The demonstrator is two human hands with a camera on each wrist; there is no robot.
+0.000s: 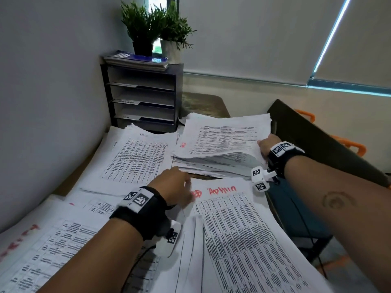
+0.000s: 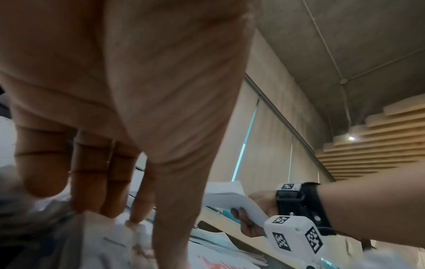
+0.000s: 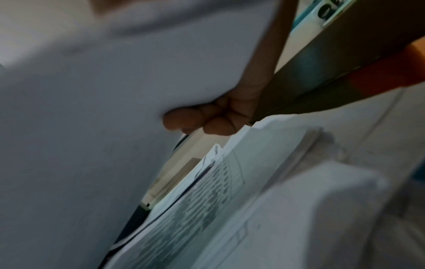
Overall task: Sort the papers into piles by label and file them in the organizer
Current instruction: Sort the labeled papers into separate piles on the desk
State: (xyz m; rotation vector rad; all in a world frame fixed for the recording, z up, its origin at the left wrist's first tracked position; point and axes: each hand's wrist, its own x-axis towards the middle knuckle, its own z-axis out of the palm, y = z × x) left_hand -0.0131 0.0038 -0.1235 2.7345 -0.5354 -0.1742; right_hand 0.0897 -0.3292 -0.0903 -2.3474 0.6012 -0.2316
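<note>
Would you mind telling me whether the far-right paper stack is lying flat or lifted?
Partly lifted: the right hand grips the top sheets of the stack, bowing them above the rest.

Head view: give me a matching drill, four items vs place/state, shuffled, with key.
Items:
1. right hand
2. left hand
3. organizer
4. potted plants

Places/states:
A. stands at the desk's far left corner by the wall
B. grips the lifted edge of the thick paper stack
C. stand on top of the organizer
D. fingers straight, touching the sheet marked in red

Pairs: 1-B, 2-D, 3-A, 4-C
</note>
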